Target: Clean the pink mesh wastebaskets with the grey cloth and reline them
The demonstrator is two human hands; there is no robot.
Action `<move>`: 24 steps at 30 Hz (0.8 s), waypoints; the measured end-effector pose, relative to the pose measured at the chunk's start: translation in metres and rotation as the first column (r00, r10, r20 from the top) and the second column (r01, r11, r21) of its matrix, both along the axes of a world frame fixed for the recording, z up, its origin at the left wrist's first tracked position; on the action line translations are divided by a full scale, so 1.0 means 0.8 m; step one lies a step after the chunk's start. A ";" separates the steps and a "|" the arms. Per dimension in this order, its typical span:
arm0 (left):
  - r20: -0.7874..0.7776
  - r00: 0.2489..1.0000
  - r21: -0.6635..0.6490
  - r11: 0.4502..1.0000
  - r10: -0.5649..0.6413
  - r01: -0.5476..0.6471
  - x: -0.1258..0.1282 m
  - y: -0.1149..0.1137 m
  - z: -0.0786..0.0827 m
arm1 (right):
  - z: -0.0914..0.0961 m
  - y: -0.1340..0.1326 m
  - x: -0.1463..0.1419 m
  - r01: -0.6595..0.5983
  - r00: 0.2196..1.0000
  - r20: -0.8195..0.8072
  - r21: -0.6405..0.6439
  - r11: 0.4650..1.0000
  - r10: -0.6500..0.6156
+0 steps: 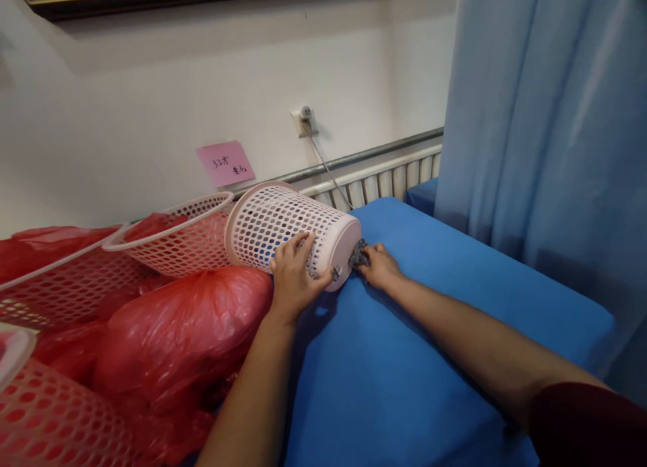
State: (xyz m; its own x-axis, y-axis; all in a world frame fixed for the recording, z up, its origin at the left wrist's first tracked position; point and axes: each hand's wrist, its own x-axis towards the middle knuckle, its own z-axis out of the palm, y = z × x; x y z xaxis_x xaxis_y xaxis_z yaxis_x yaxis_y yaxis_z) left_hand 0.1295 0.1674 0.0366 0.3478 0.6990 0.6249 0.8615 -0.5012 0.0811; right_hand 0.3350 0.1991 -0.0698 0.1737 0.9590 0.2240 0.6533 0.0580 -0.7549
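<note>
A pale pink perforated plastic wastebasket (283, 228) lies on its side on the blue-covered surface (429, 319), its solid base facing right. My left hand (297, 278) grips its near side, with fingers spread over the holes and the thumb at the base's edge. In my closed right hand (380, 265) is a crumpled dark grey cloth (360, 254), pressed against the base. Its weave is too small to make out, and part of it is hidden by my fingers. A small dark mark or object (335, 273) shows beside my left thumb.
More pink perforated baskets (187, 234) and red plastic bags (187, 325) crowd the left side. Behind are a pink handwritten note (225, 164), a plugged-in socket (304, 122) with a hanging cord, and a white radiator (389, 180). A blue curtain (536, 130) hangs at right.
</note>
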 end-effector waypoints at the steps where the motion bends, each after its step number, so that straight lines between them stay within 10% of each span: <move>1: -0.002 1.000 0.001 1.000 0.000 0.000 0.000 0.000 0.000 | 0.002 0.001 0.001 0.015 1.000 -0.008 0.002 1.000 -0.015; 8: -0.003 1.000 -0.002 1.000 -0.008 0.008 0.000 0.001 -0.002 | 0.026 -0.013 0.008 -0.013 1.000 0.014 0.536 0.844 0.007; 15: 0.004 1.000 -0.001 1.000 -0.003 0.003 -0.001 0.003 -0.002 | 0.007 0.001 0.012 0.019 0.999 0.024 0.093 0.995 -0.021; 20: 0.006 1.000 0.007 1.000 -0.007 0.007 -0.002 0.004 -0.004 | 0.027 -0.021 0.000 -0.037 0.999 -0.010 0.529 0.848 0.050; 24: 0.011 1.000 0.012 1.000 -0.007 0.006 -0.005 0.005 -0.006 | 0.034 -0.049 -0.013 -0.216 0.975 0.089 0.594 0.775 0.203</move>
